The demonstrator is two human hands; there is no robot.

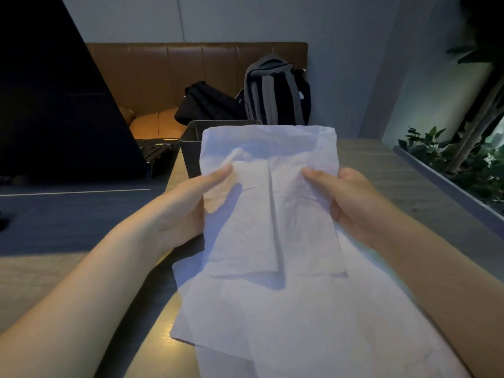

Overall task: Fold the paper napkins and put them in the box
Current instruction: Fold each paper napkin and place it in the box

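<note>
I hold a white paper napkin (270,203) up in front of me, above the table. My left hand (188,203) pinches its left edge, thumb on the near face. My right hand (351,203) pinches the right edge the same way. The napkin hangs tall and narrow, with a vertical crease down its middle. Behind it stands a dark grey box (192,148), mostly hidden by the napkin; its inside cannot be seen. More flat white napkins (286,328) lie spread on the table under my hands.
An open laptop (62,105) stands at the left on the wooden table (387,170). Across the table is a brown bench (169,75) with a black bag (207,105) and a grey-striped backpack (275,91). A planter with green plants (469,165) runs along the right edge.
</note>
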